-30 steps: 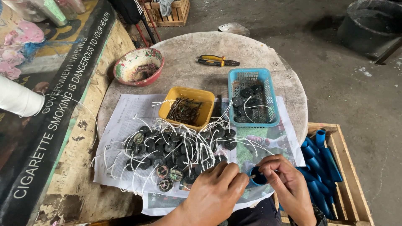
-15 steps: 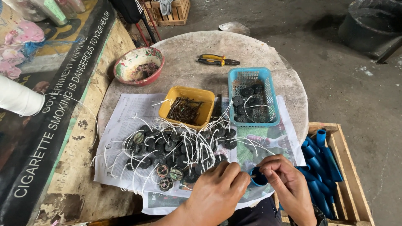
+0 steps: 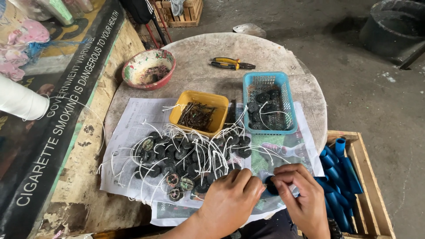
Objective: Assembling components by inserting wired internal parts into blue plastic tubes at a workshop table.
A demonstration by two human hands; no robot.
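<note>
One head-worn camera looks steeply down and forward over the round table (image 3: 265,57), close above the left hand (image 3: 230,201) and right hand (image 3: 301,199) at the bottom edge, concrete floor filling the far top right.

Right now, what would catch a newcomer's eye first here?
Probably the heap of small black parts with white cords on newspaper at the table's middle. Near the front edge, the left hand and right hand pinch one dark piece. Behind stand a yellow tray and blue basket.
</note>
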